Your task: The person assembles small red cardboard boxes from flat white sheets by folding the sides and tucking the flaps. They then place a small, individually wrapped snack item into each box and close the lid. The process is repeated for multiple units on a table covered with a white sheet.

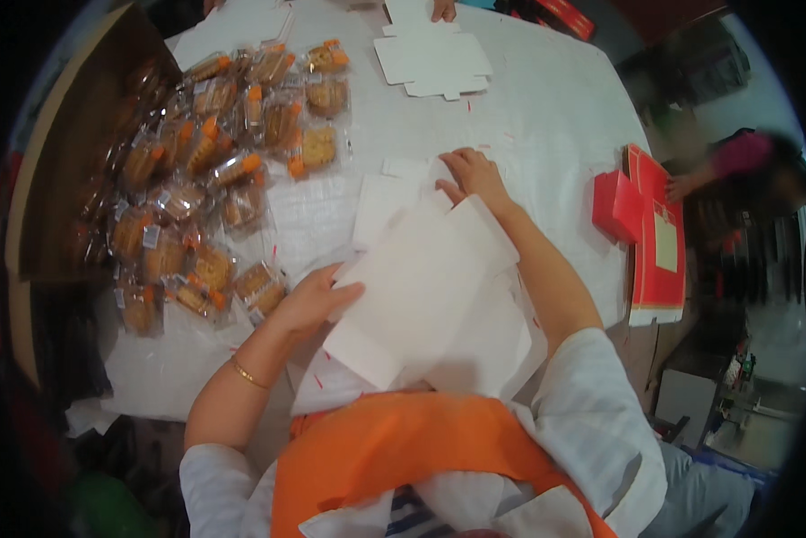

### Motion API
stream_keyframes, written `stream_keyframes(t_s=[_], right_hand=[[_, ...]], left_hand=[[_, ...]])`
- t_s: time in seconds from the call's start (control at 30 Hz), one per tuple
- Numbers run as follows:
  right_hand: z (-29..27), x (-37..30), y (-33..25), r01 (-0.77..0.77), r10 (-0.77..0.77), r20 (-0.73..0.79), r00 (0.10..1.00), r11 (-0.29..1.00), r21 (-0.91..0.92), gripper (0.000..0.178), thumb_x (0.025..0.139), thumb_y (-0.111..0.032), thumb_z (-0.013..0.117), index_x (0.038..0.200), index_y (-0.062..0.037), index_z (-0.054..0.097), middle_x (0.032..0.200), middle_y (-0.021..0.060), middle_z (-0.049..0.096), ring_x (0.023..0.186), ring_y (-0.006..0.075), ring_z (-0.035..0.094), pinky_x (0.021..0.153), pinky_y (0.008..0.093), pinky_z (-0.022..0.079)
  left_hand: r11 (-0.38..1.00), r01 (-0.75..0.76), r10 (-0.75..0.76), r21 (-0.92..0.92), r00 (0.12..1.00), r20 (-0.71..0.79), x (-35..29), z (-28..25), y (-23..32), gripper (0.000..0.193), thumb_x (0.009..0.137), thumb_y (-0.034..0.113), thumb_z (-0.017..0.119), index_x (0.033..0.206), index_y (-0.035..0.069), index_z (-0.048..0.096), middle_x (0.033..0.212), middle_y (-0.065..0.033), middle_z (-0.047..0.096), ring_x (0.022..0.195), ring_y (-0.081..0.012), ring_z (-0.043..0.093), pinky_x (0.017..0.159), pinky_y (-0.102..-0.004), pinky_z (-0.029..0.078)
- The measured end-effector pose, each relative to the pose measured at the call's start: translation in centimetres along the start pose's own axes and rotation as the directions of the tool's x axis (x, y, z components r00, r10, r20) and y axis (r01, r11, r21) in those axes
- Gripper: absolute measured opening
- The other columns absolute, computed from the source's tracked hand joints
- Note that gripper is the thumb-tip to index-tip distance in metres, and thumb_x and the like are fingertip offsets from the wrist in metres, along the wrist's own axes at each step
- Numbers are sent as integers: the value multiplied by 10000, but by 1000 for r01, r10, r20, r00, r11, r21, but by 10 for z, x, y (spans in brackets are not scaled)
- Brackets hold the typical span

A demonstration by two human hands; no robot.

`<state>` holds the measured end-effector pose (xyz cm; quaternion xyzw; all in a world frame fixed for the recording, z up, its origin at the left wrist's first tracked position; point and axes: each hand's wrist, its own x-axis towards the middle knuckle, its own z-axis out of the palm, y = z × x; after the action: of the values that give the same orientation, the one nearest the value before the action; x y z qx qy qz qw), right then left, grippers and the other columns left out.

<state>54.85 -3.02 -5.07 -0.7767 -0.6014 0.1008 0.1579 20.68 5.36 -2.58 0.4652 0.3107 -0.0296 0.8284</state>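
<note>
A flat white cardboard box blank (421, 269) lies tilted in front of my body, with cut flaps along its edges. My left hand (318, 296) grips its left edge, thumb on top and the other fingers hidden beneath. At the blank's far end, my right hand (479, 179) bends its fingers round a flap, with thumb and forefinger a little apart. Under and beyond it, more white cardboard (376, 206) shows, partly covered. To the left, several clear-wrapped pastries with orange labels (210, 175) lie heaped beside my left forearm.
A tall cardboard carton (57, 134) stands at the left, pastries spilling from it. Another white blank (434, 63) lies at the far side under another person's hand (443, 11). Red boxes (658, 242) sit on the table's right edge, where a person (744, 170) reaches in.
</note>
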Motion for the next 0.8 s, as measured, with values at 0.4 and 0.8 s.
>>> stream_keyframes(t_s=[0.4,0.8], right_hand=[[-68,-178,9,-437,331,345,878,260,861,382,1014,-272,582,1289,-7,601,1113,75,690,957,120,656,847,275,521],[-65,-264,-96,-122,395,58,917,139,983,597,995,-296,582,1484,-20,377,1236,103,616,1069,189,617,866,352,531]], left_hand=[[945,-317,327,83,921,-212,-24,-38,13,330,968,130,638,1269,1,595,1081,-60,700,930,-137,674,826,-302,555],[687,-538,689,488,696,-203,-46,-27,-45,363,971,81,544,1315,-32,543,1093,-126,705,976,-180,662,852,-311,515]])
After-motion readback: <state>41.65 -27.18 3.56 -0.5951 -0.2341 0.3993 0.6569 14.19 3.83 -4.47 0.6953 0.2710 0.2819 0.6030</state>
